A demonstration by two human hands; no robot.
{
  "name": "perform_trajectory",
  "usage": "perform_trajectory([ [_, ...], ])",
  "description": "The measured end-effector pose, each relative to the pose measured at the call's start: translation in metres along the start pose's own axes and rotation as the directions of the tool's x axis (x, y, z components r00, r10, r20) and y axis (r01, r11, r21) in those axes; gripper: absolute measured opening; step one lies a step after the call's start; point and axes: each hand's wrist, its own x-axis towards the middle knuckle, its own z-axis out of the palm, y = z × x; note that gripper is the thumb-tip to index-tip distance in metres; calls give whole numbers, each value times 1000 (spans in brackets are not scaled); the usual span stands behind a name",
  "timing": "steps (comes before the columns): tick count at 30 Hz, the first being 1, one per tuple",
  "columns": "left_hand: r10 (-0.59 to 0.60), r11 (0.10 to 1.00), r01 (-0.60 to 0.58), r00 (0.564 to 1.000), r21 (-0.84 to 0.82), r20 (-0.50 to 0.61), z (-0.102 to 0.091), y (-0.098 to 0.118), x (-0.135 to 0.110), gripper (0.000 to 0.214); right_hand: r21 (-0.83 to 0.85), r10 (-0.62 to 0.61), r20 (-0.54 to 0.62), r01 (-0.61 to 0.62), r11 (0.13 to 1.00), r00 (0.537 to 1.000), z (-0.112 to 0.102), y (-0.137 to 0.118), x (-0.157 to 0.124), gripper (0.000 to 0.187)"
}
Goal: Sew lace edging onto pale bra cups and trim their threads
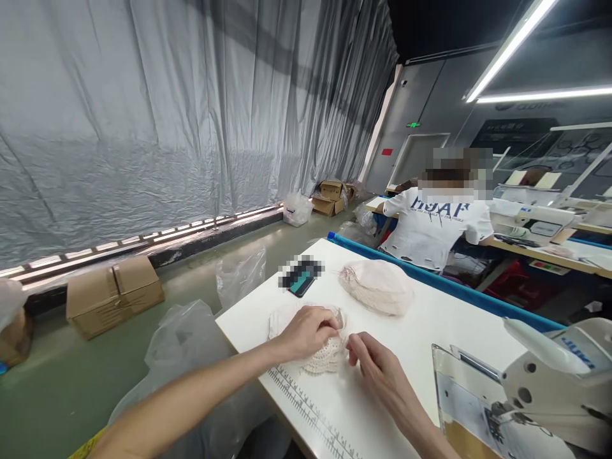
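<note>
A cream openwork lace piece [326, 358] lies near the left edge of the white sewing table. My left hand [310, 331] rests over it, with thumb and fingers closed on its upper right part. At the lace's right edge, my right hand [375, 358] has its fingers curled together; whatever is between the fingertips is too small to make out. Beyond both hands sits a flat pile of pale cream fabric [380, 287], gathered at its left end. A dark phone [300, 284], partly blurred out, lies left of that pile.
A sewing machine [549, 370] stands at the table's right. Ruler markings [310, 411] run along the near-left edge. Clear plastic bags [176, 344] hang beside the table, and a cardboard box [115, 293] is on the floor. A person in a white shirt [435, 223] sits ahead.
</note>
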Motion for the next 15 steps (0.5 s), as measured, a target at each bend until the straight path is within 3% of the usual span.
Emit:
perform_trajectory([
  [5, -73, 956, 36, 990, -290, -118, 5, -4, -1, 6, 215, -25, -35, 32, 976, 999, 6, -13, 5, 38],
  [9, -163, 830, 15, 962, -557, -218, -1, 3, -2, 17, 416, -42, -204, 126, 901, 978, -3, -22, -7, 33],
  [11, -192, 753, -15, 951, -658, -241, -8, 10, -7, 24, 489, -1, -313, 162, 857, 950, -24, -20, -27, 27],
  [13, -234, 643, -19, 947, -766, -220, -16, 17, -15, 28, 502, 63, -425, 177, 847, 903, -58, -11, -57, 23],
  [15, -346, 377, -19, 924, -926, -160, -25, 25, -21, 24, 384, 79, -543, 163, 909, 836, -101, -1, -96, 26],
])
